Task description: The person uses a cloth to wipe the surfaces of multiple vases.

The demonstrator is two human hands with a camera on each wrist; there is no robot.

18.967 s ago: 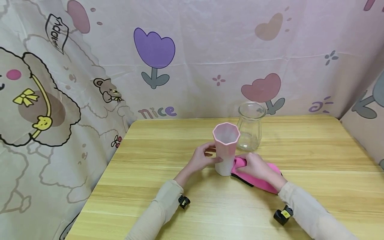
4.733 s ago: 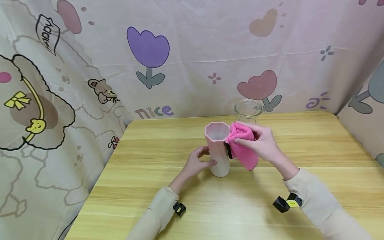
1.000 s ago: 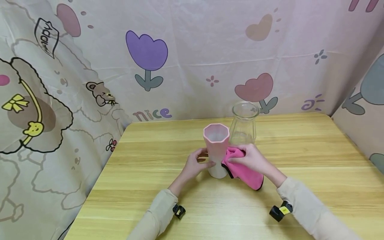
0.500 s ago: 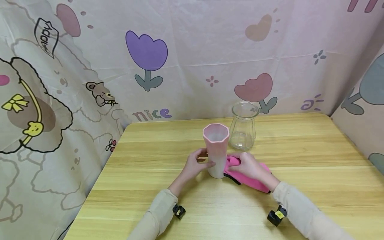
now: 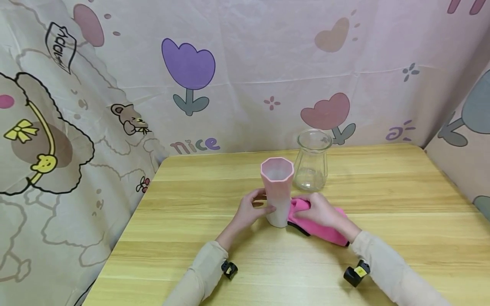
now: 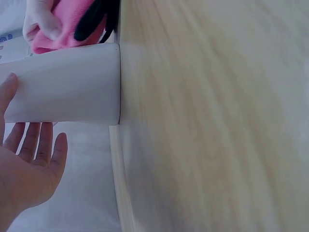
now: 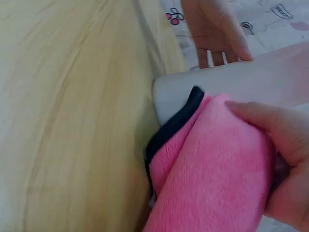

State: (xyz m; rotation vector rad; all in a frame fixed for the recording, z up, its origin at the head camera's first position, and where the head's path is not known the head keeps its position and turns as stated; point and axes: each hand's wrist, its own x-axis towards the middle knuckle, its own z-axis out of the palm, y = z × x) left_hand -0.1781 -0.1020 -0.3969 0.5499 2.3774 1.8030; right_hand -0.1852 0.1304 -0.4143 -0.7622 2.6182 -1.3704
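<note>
A tall faceted vase [image 5: 278, 191], pink at the rim and white below, stands upright on the table. My left hand [image 5: 249, 208] holds its lower part from the left, thumb in front and fingers behind. My right hand [image 5: 320, 211] pinches a bunched pink cloth [image 5: 328, 233] with dark edging against the vase's lower right side. In the right wrist view the folded cloth [image 7: 212, 164] fills the foreground, thumb tip right at the vase wall [image 7: 193, 87]. The left wrist view shows the white base of the vase [image 6: 72, 87] with the left fingers [image 6: 46, 142] beside it.
A clear glass vase [image 5: 311, 170] stands just behind and right of the pink one, close to the right hand. The wooden table [image 5: 191, 204] ends at a patterned cloth backdrop [image 5: 245, 106]. Black cameras [image 5: 356, 274] sit on both wrists.
The right hand has come down with the cloth from near the rim 4.7 s ago, past mid-height, to the vase's base. The left hand keeps its hold; the vase stays almost in place.
</note>
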